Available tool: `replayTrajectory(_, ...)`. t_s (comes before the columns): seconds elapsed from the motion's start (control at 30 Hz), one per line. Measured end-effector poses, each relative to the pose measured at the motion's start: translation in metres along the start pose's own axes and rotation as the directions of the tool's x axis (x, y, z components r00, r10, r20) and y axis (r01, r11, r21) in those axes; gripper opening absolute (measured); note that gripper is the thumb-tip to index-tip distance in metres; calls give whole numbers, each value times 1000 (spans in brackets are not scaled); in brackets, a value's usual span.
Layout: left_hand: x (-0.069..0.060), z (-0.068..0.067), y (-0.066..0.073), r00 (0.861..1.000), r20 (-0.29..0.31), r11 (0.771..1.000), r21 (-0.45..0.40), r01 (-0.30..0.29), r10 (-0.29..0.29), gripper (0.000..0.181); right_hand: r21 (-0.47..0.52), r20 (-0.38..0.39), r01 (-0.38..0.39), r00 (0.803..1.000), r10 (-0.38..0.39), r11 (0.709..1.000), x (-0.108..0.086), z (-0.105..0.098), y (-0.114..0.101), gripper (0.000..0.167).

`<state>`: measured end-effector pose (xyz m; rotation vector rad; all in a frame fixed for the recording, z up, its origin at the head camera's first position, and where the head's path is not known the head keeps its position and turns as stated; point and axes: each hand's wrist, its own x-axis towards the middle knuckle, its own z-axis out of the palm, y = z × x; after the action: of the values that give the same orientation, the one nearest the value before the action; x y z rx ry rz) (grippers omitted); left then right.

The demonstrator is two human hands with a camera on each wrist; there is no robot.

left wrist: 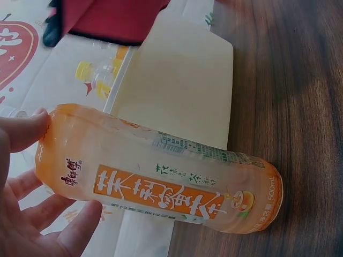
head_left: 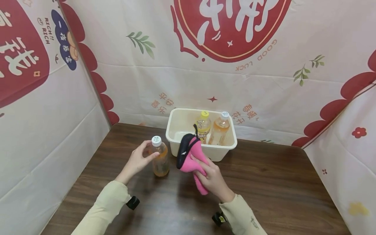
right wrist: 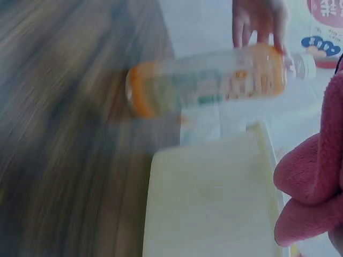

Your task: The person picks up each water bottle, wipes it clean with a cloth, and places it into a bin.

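Observation:
A clear bottle (head_left: 160,164) with a white cap and an orange label stands upright on the table, left of the bin. My left hand (head_left: 138,160) holds it around the shoulder, below the cap. The left wrist view shows that label (left wrist: 161,176) close up, fingers and thumb on its upper end. My right hand (head_left: 212,178) grips a bunched pink cloth (head_left: 201,153) with black trim and a small black loop, held in front of the bin. Pink folds (right wrist: 308,176) fill the right edge of the right wrist view, hiding most of that hand.
A cream plastic bin (head_left: 217,152) stands at the back of the table (head_left: 264,176). Inside are a yellow-capped bottle (head_left: 203,125) and a white-capped bottle with orange drink (head_left: 219,130). Printed cloth walls (head_left: 141,85) enclose the back and sides.

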<state>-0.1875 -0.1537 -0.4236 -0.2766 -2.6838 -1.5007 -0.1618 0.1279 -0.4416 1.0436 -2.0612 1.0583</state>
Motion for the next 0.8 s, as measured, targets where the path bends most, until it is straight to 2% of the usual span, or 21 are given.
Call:
replayTrajectory(0.2,1,4,1,1000,-21,1000,3,0,0,52,60,10,-35,999,35,998,23,31,-3,34)
replayTrajectory(0.53,2,6,-2,991,-96,996,18,-92,93,44,108,18,-75,997,74,991,38,67,3,41)
replayTrajectory(0.8,0,4,-3,997,-70,999,-13,-37,36,44,131,19,-122,993,120,984,32,88,6,44)
